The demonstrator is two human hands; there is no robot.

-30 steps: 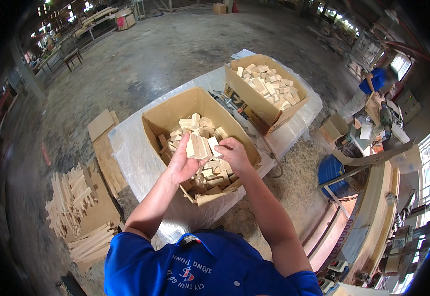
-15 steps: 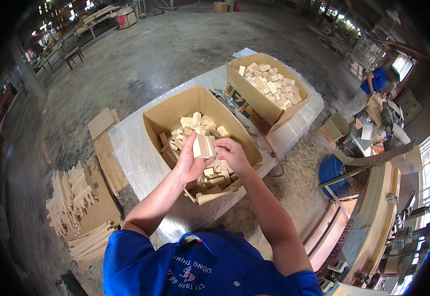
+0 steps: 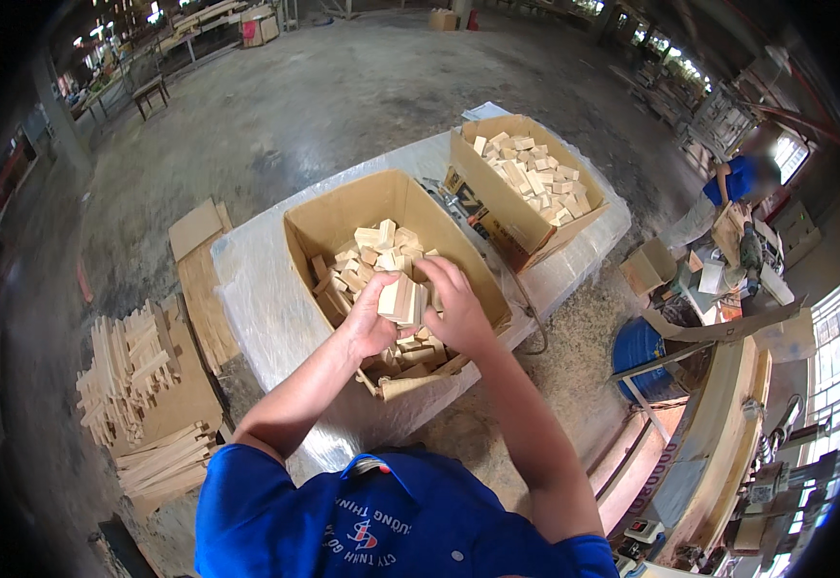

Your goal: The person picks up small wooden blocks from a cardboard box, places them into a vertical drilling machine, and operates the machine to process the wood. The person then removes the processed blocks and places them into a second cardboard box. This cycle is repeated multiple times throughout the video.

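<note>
My left hand [image 3: 371, 322] is closed round a small stack of pale wooden blocks [image 3: 400, 300], held over the nearer cardboard box [image 3: 341, 214]. Beside the stack's right side is my right hand [image 3: 457, 310], its fingers raised and apart and its thumb close to the blocks; whether the thumb touches them I cannot tell. Loose wooden blocks [image 3: 373, 241] lie heaped in that box below my hands. Farther right, a second cardboard box [image 3: 499, 214] is filled with similar blocks [image 3: 530, 173].
Both boxes stand on a plastic-wrapped surface [image 3: 264, 252], with a power tool [image 3: 458, 204] between them. Wooden strips [image 3: 131, 361] lie on boards at the left. On the right are a blue drum [image 3: 643, 358], long planks [image 3: 719, 433] and a person in blue [image 3: 743, 180] at work.
My right hand's fingers have lifted and spread from the stack's side. The stack in my left hand has tilted slightly. The whole view has shifted a little.
</note>
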